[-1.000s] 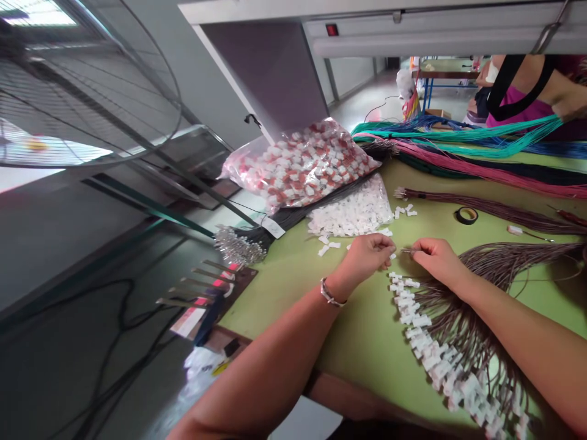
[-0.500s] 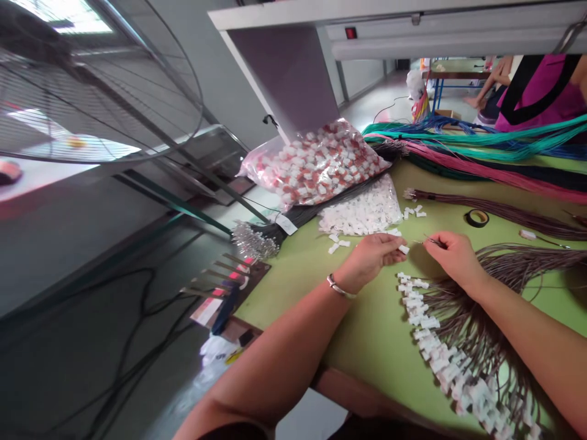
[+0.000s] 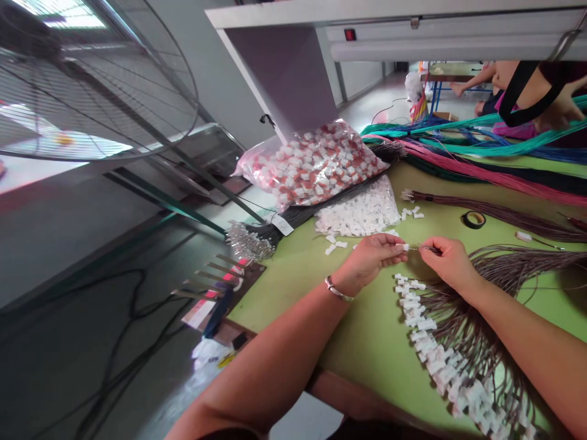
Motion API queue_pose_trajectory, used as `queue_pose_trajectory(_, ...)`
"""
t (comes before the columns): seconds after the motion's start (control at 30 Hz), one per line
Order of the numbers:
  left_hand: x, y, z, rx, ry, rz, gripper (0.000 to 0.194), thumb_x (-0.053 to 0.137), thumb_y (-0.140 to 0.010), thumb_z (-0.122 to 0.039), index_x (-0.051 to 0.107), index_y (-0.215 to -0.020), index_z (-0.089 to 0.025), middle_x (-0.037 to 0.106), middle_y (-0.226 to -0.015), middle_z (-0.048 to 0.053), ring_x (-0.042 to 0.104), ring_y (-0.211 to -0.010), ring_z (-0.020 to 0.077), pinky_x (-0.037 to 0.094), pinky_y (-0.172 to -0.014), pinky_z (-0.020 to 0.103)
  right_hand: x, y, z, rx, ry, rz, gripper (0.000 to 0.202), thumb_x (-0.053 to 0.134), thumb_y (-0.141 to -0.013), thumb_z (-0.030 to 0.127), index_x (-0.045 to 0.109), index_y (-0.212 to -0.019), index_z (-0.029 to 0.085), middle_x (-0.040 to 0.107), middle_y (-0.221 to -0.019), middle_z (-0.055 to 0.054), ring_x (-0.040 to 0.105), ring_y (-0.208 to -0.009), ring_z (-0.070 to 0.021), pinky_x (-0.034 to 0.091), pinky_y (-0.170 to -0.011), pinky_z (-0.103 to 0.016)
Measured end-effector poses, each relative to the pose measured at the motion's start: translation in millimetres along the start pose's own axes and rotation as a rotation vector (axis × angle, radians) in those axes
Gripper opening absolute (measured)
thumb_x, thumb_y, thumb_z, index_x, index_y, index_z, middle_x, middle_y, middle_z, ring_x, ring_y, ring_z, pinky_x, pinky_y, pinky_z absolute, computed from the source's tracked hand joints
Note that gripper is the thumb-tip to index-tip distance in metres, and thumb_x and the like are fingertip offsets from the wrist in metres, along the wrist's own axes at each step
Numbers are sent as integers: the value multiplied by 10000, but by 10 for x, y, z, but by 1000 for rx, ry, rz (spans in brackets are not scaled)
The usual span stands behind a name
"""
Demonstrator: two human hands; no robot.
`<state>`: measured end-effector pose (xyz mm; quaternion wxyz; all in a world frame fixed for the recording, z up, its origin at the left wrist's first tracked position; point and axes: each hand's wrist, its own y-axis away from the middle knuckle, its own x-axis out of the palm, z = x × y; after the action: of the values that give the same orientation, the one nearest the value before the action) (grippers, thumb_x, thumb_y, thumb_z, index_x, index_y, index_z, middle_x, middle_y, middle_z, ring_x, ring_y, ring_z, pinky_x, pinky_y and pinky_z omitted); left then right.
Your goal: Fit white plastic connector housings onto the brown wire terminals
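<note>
bare tabletop [image 3: 367, 333] between left forearm [image 3: 279, 348] and connectors [image 3: 433, 351], bags [image 3: 316, 168] blocking the far side, wires [image 3: 470, 311] under right forearm [image 3: 518, 321], tape [image 3: 474, 220] beyond

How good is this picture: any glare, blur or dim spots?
Head view: a bright patch at upper left is washed out; glints show on the plastic bag. Head view, left side: the fan looks soft, the floor dim. Head view, centre: the hands look clearer.
</note>
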<state>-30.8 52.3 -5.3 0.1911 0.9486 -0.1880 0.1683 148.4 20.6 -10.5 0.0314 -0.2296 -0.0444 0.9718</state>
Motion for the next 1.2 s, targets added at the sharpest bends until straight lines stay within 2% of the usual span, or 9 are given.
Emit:
queue_pose_trajectory(0.17,0,0,-2,19,-48,-5,208,750,-658,-164,613,-798,-96,678,-670,26,643,-604,92,479,-610,195,-11,5,-2,-20,-1,-44,201,546,-694,329,562,-591,157,463,-517,24,389,-506,-92,313,-483,-219)
queue_pose_trajectory(0.53,23,-46,71,103,-347,-23,194,754,-650,-184,617,-758,-100,660,-565,24,608,-513,87,472,-538,197,10,7,-7,-20,8,77,182,533,-691,306,582,-608,152,477,-510,28,372,-494,-83,290,-468,-211)
queue_pose_trajectory(0.83,73,-1,87,-3,-83,92,254,761,-641,-216,565,-758,-105,666,-619,27,607,-524,76,460,-527,177,-41,3,3,-49,-17,141,201,527,-693,323,553,-577,160,447,-503,34,356,-497,-84,280,-473,-214)
queue_pose_trajectory(1.0,58,-11,85,-5,-105,78,231,747,-662,-207,560,-752,-105,664,-616,33,610,-523,83,456,-519,181,-26,-1,-21,-73,32,122,177,505,-667,268,541,-530,161,391,-464,42,324,-480,-79,251,-456,-213)
queue_pose_trajectory(1.2,68,-49,175,43,-212,69,253,756,-654,-238,569,-743,-93,663,-598,46,618,-508,101,459,-495,188,49,37,-61,-83,128,104,148,489,-666,224,571,-559,162,405,-455,46,326,-457,-76,253,-450,-213)
